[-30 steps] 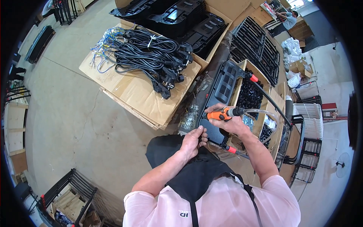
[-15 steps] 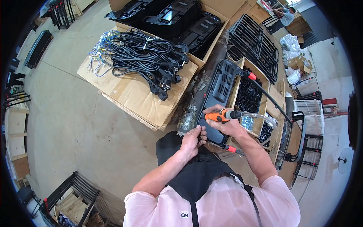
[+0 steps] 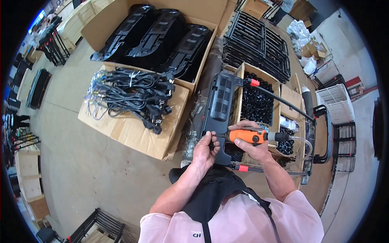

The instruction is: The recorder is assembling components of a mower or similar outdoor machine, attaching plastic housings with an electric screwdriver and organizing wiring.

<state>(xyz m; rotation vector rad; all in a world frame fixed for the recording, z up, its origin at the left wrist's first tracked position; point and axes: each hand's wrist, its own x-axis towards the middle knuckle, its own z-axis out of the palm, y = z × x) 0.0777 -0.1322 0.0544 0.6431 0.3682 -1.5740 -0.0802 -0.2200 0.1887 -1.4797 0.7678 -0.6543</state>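
Crosswise, orange driver (image 3: pixel 247 135) in right hand's (image 3: pixel 253 146) closed grip, tip leftward toward left hand (image 3: pixel 204 152) pinching black panel (image 3: pixel 221 109).

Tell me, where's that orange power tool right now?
In the head view, the orange power tool sits right of centre, gripped in the person's right hand, its tip against the black plastic panel that the left hand steadies.

orange screwdriver (image 3: pixel 247 135): glossy plastic | black panel (image 3: pixel 221 97): matt plastic | boxes (image 3: pixel 133 131): rough brown cardboard
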